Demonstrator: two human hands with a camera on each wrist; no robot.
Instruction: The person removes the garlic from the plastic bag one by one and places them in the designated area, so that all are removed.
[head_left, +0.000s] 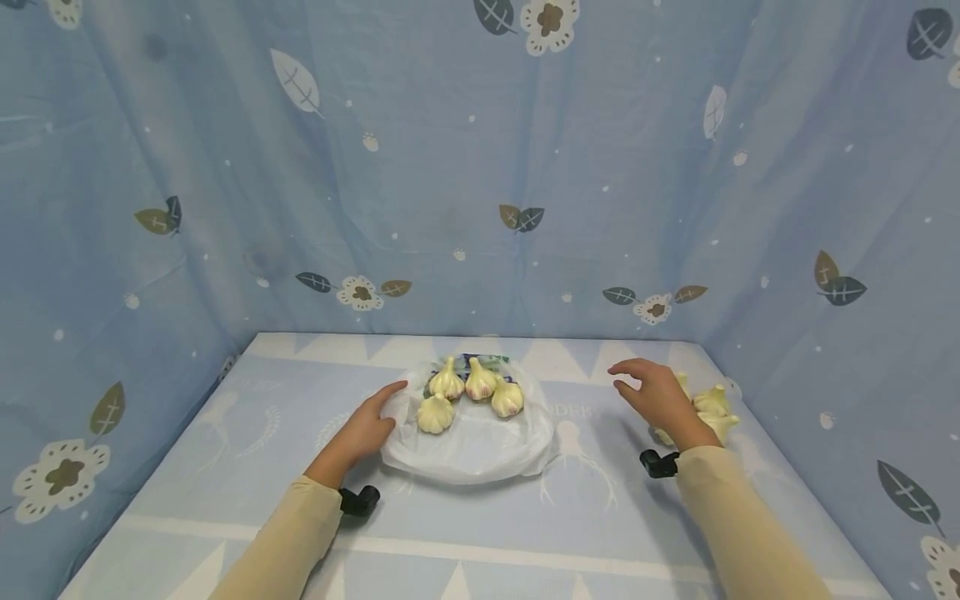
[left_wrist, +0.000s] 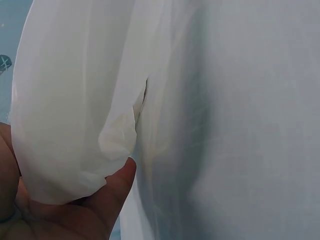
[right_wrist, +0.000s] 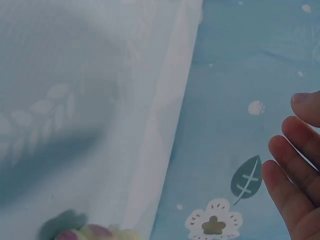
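Observation:
A white plastic bag lies spread with its mouth toward me, and several garlic bulbs sit on it. My left hand holds the bag's left rim; in the left wrist view the plastic passes between the thumb and fingers. On the right, my right hand hovers beside and partly over a second group of garlic bulbs, hiding some of them. Its fingers are spread from the thumb and hold nothing. The right wrist view catches a garlic bulb at its bottom edge, apart from the fingers.
A pale blue patterned cloth covers the table. Blue printed curtains rise along the back and both sides, and the right-hand garlic lies close to the table's right edge. Green and dark blue print shows on the bag's far part.

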